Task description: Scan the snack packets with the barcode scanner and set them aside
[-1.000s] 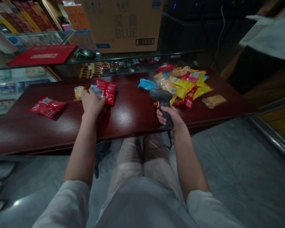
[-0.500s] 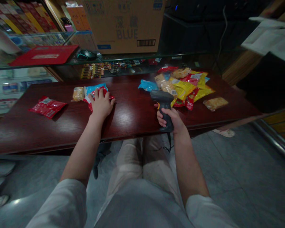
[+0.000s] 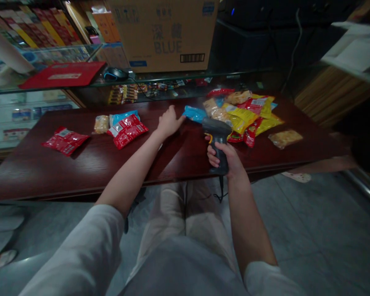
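My right hand (image 3: 223, 158) is wrapped round the handle of a black barcode scanner (image 3: 217, 129), whose cable hangs over the table edge. My left hand (image 3: 170, 122) hovers over the middle of the dark wooden table with its fingers apart, holding nothing. Its thumb points at a blue snack packet (image 3: 195, 114), close to it. Beyond the scanner lies a pile with yellow packets (image 3: 239, 119) and red ones. On the left are a red packet (image 3: 128, 130) lying against a blue packet (image 3: 123, 116), a small clear-wrapped snack (image 3: 101, 124) and another red packet (image 3: 65, 140).
A clear-wrapped biscuit (image 3: 285, 139) sits alone near the right end of the table (image 3: 92, 172). Behind, a glass shelf holds a cardboard box (image 3: 166, 37), a computer mouse (image 3: 115, 74) and a red folder (image 3: 64, 76). A shod foot (image 3: 297, 176) shows under the table's right side.
My left hand has left the red packet and moved right towards the blue packet by the pile. The red packet stays on the table; my right hand still holds the scanner.
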A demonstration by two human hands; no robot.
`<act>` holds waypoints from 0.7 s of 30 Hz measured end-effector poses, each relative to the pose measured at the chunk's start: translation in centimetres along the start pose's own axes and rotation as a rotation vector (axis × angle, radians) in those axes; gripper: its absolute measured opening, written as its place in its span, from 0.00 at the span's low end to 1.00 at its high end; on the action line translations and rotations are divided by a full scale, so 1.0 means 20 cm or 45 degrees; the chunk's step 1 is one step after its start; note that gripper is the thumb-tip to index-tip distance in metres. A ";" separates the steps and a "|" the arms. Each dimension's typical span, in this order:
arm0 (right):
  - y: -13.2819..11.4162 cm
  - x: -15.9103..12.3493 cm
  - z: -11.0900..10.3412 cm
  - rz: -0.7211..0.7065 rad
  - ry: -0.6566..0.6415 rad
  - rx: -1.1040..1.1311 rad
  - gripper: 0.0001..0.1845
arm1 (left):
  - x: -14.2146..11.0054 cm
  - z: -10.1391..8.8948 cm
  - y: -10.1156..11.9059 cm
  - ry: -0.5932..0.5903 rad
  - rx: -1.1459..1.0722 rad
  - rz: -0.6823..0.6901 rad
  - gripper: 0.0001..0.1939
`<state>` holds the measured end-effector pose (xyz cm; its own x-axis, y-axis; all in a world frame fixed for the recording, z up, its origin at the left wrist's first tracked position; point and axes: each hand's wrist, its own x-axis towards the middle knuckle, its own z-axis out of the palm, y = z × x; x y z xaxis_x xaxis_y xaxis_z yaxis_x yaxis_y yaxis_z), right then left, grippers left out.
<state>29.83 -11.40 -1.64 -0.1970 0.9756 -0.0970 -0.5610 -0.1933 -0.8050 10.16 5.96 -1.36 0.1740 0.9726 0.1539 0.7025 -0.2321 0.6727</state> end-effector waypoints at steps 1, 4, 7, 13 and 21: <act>0.00 0.00 0.00 0.004 0.001 0.002 0.28 | 0.04 0.05 0.01 0.003 -0.064 -0.039 0.40; 0.00 0.00 -0.01 0.019 -0.003 0.013 0.28 | 0.12 0.15 0.05 0.050 -0.228 -0.136 0.41; 0.01 0.00 -0.01 0.021 -0.003 0.030 0.28 | 0.13 0.18 0.09 0.071 -0.141 -0.236 0.34; 0.01 0.01 -0.02 0.029 -0.031 0.054 0.26 | 0.09 0.10 0.13 -0.123 -0.103 -0.230 0.12; 0.01 0.00 -0.02 0.045 -0.022 0.037 0.23 | -0.07 -0.14 0.01 -0.139 -0.819 -0.239 0.15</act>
<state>30.01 -11.31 -2.00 -0.2306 0.9662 -0.1149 -0.5766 -0.2308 -0.7837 8.16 4.62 0.65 0.1819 0.9816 -0.0587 0.1830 0.0248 0.9828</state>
